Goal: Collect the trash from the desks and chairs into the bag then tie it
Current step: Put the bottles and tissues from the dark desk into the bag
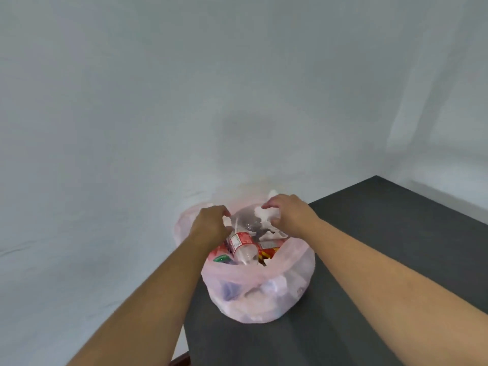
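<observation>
1. A pink translucent bag [260, 294] is seen standing on a dark grey desk [369, 260], near the desk's far left corner and close to a pale wall [184, 101].
2. The bag's mouth is found open; its near rim is slack and folded over the contents.
3. A clear plastic bottle [241, 247] with a red-and-white label is observed lying tilted in the mouth, its base toward the camera.
4. Red and green wrappers [219, 256] are noted beside the bottle on its left, and a red-and-yellow packet [269, 251] on its right. Further crumpled items are visible through the bag's wall but cannot be identified.
5. The left hand [210, 224] is placed at the far left rim of the bag. Its fingers are curled closed and bag film is pinched between them.
6. The right hand [287, 212] is placed at the far right rim. Its fingers are bent inward, and white-pink film [264, 215] is gripped between thumb and fingertips.
7. Both forearms are extended over the desk's near part, one on either side of the bag.
</observation>
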